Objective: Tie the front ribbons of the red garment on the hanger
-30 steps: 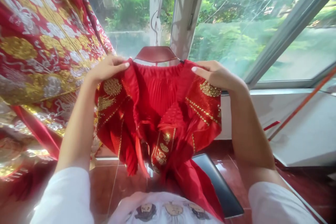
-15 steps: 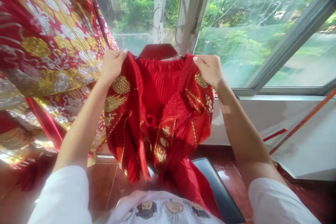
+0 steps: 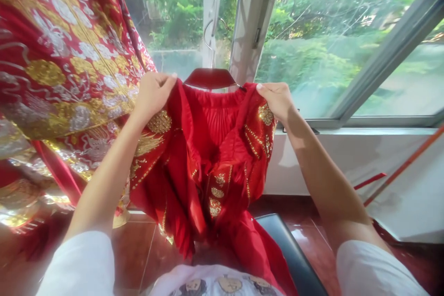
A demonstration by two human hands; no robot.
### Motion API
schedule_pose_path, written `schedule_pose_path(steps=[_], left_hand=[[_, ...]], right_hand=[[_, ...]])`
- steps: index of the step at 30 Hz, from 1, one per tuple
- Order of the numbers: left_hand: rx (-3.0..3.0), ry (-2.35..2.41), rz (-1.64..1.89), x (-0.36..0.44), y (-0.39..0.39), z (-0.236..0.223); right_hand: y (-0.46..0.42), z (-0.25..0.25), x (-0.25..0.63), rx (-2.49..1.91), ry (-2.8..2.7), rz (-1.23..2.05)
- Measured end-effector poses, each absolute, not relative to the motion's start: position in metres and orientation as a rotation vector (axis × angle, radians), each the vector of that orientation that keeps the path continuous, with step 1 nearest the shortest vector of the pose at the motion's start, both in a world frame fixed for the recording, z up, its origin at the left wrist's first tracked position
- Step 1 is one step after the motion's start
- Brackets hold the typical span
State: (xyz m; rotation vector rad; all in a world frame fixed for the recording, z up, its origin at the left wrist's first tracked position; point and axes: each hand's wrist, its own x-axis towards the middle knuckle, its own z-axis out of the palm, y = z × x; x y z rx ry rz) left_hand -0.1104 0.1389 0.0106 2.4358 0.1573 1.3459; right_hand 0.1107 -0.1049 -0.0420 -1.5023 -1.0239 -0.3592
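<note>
A red skirt (image 3: 222, 166) with gold beading and embroidery hangs in front of me from a dark red hanger (image 3: 210, 77) with a metal hook. Its gathered waistband spans the gap between my hands. At the waistband's left end, my left hand (image 3: 155, 95) is closed, thumb and fingers pinching the cloth. My right hand (image 3: 277, 99) pinches the opposite end in the same way. The lower folds droop towards my lap, and part of the cloth overlaps a dark padded seat (image 3: 294, 254).
A large red garment (image 3: 69, 55) with gold and silver embroidery hangs close on the left. Ahead are glass windows (image 3: 322, 55) with a metal frame and a sill. An orange pole (image 3: 405, 166) slants at the right. Reddish tiles (image 3: 133, 240) cover the floor.
Both hands, the skirt's waistband and the hanger sit slightly lower in view. The hanger's hook has shifted a little right. Both hands keep their hold on the waistband.
</note>
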Motion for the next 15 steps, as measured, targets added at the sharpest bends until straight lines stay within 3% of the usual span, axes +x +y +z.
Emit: schedule_pose_path(steps=[8,15], left_hand=[[2.598,0.097,1.421,-0.065,0.085,0.015],[2.581,0.114,1.326,-0.043,0.092,0.004]], right_hand=[[-0.102,-0.045,0.104,-1.524,-1.021,-0.337],[-0.114,-0.028,0.114,-1.646,-1.148,-0.360]])
